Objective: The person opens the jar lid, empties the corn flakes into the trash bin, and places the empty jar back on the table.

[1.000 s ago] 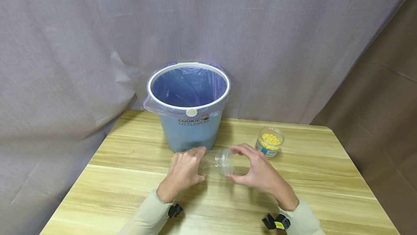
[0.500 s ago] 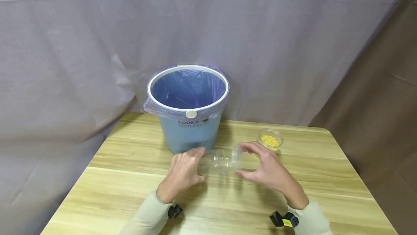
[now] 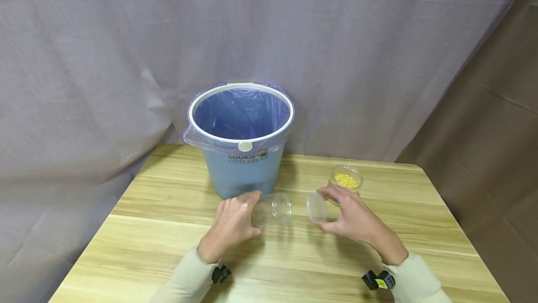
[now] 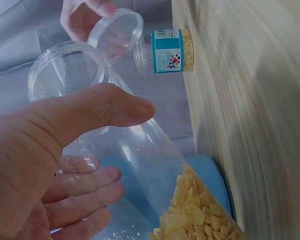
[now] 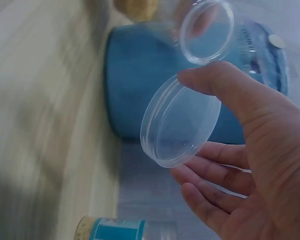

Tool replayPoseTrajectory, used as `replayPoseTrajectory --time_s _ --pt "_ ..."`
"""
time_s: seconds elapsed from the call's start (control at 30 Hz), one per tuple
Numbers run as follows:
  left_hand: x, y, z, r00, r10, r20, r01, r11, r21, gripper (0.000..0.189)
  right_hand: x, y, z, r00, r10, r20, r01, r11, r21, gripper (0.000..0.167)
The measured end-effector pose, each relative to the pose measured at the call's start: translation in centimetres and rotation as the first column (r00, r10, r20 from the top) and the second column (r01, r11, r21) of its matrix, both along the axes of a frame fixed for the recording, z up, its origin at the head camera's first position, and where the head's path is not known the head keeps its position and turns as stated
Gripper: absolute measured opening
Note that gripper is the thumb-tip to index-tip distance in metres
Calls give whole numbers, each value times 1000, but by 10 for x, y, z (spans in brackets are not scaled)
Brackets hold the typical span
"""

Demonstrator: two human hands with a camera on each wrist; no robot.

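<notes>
My left hand point(image 3: 230, 223) grips a clear plastic jar point(image 3: 280, 209), tilted onto its side with its uncovered mouth facing right. Pale yellow flakes point(image 4: 197, 215) lie toward its bottom end in the left wrist view. Thumb and fingers wrap round the clear wall. My right hand point(image 3: 357, 216) pinches a clear round lid point(image 5: 182, 122) by its rim, thumb on one side and fingers on the other. A gap separates the lid from the jar's mouth. Much of the jar is hidden behind my left hand in the head view.
A blue bucket point(image 3: 244, 179) with a white rim and purple liner bag stands just behind the jar. Behind my right hand is a small open jar point(image 3: 346, 181) of yellow pieces. Both stand on a wooden table point(image 3: 168, 256), with a grey curtain point(image 3: 344, 60) behind.
The lid has come away from the jar's mouth and moved right with my right hand. My left hand and the jar have stayed nearly in place.
</notes>
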State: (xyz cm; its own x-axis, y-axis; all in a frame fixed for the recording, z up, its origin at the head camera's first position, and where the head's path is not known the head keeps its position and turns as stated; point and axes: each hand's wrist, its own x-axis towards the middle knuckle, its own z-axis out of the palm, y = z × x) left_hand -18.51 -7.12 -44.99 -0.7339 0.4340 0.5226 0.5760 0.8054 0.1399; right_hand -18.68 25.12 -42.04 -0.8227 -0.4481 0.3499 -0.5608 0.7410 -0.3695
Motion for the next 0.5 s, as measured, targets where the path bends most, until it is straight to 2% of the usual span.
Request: replayPoseTrajectory --time_s 0.13,0.23,0.5 --pt "0 -2 3 1000 -2 1 2 1000 -8 76 -2 3 -5 1000 -8 28 6 998 57 70" --pt "0 -3 5 1000 -2 5 2 1000 -18 76 -4 4 -11 996 -21 82 12 995 100 71" --pt "3 -6 5 1000 -1 23 1 1000 -10 82 -11 4 -30 986 -7 168 -24 983 183 71"
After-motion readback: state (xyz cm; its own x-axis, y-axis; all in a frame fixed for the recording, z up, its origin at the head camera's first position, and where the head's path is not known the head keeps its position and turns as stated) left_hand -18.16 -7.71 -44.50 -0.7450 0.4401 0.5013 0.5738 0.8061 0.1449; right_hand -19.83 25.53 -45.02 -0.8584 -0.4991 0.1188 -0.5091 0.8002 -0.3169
